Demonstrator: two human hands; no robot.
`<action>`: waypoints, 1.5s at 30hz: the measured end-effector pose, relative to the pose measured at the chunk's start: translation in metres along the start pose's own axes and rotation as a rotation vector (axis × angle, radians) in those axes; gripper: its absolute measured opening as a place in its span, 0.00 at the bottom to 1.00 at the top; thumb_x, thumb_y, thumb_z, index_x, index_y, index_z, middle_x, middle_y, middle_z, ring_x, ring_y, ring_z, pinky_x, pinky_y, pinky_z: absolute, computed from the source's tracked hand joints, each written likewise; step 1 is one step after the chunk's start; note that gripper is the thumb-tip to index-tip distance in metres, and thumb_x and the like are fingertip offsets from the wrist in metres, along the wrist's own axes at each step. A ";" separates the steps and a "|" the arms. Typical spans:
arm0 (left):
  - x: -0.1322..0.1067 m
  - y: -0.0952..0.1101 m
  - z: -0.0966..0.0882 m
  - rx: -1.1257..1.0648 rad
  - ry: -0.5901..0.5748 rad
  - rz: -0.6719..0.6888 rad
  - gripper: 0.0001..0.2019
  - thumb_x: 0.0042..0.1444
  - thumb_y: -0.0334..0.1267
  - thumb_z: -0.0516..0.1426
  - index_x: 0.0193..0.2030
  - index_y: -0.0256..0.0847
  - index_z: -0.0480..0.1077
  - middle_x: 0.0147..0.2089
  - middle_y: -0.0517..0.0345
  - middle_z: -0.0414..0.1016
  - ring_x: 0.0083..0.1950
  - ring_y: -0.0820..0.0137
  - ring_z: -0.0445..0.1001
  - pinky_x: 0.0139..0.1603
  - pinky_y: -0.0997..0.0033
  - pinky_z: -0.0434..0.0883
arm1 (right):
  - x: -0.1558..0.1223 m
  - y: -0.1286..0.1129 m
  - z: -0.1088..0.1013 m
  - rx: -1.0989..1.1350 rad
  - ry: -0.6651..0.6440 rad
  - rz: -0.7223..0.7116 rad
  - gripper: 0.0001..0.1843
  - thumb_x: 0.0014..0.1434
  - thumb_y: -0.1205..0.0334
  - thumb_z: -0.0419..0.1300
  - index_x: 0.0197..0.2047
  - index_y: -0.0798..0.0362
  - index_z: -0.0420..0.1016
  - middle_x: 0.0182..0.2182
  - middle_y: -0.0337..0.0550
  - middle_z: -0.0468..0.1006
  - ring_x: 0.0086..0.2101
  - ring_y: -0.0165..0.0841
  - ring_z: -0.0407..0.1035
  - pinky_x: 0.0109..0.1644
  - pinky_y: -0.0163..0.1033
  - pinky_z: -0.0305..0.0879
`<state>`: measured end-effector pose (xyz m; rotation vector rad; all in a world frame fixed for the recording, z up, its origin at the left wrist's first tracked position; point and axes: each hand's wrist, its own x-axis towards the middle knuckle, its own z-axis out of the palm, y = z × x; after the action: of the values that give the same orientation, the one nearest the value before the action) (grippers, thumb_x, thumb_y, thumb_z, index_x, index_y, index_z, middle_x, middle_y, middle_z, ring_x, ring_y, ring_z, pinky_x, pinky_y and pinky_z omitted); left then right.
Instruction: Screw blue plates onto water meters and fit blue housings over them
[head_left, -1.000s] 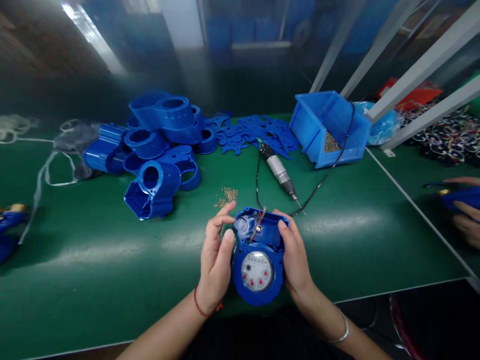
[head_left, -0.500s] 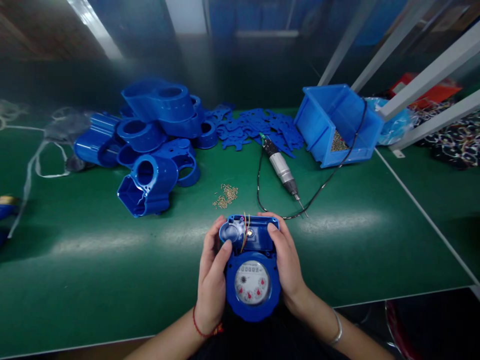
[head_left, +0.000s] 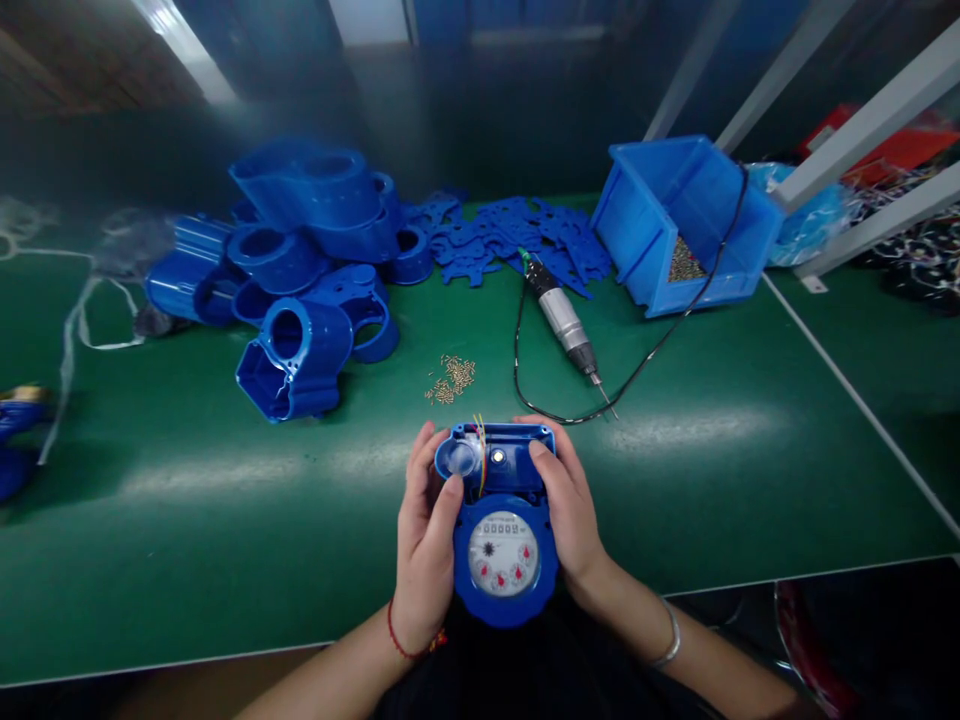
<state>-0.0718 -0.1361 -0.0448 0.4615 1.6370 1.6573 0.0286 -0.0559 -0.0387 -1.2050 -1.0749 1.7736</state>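
Between both hands I hold a blue water meter (head_left: 504,555) near the table's front edge. Its round white dial with red pointers faces up, and yellow and red wires (head_left: 482,458) stick out of the open compartment above the dial. My left hand (head_left: 427,530) grips the left side, thumb on the compartment's rim. My right hand (head_left: 568,510) grips the right side, its thumb on the compartment's upper right part. The fingers beneath the meter are hidden. Just beyond it lies a small heap of brass-coloured screws (head_left: 453,378). An electric screwdriver (head_left: 566,325) lies to the right of the screws.
Blue plastic housings (head_left: 300,330) are piled at the left back. Flat blue plates (head_left: 517,238) lie behind the screwdriver. A blue bin (head_left: 637,235) holding small screws stands back right, with a black cable (head_left: 679,318) over it. Grey posts (head_left: 877,130) rise at right.
The wires in the compartment have swung to the left and now curve differently. Both hands keep their hold on the meter, and the camera view has shifted slightly.
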 end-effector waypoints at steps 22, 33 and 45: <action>-0.006 -0.003 -0.002 -0.038 -0.075 0.070 0.19 0.63 0.44 0.53 0.60 0.48 0.62 0.62 0.56 0.63 0.63 0.63 0.60 0.66 0.62 0.56 | 0.002 0.002 -0.001 -0.032 -0.048 0.003 0.17 0.58 0.48 0.59 0.47 0.47 0.71 0.40 0.38 0.75 0.37 0.33 0.68 0.42 0.38 0.65; -0.002 -0.007 -0.006 -0.086 -0.122 0.080 0.18 0.64 0.44 0.52 0.60 0.48 0.61 0.64 0.55 0.60 0.64 0.62 0.58 0.67 0.61 0.55 | 0.001 0.001 0.002 -0.065 -0.030 -0.004 0.16 0.58 0.48 0.59 0.47 0.47 0.71 0.39 0.38 0.74 0.37 0.33 0.68 0.43 0.38 0.63; -0.001 -0.007 -0.007 -0.069 -0.133 0.080 0.19 0.63 0.44 0.52 0.61 0.48 0.60 0.64 0.53 0.61 0.64 0.60 0.59 0.67 0.56 0.55 | 0.001 0.001 0.002 -0.055 -0.031 -0.010 0.15 0.59 0.50 0.58 0.47 0.47 0.71 0.41 0.38 0.74 0.38 0.34 0.67 0.43 0.39 0.63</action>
<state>-0.0747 -0.1423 -0.0524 0.5957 1.4768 1.6986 0.0263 -0.0561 -0.0395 -1.2067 -1.1529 1.7709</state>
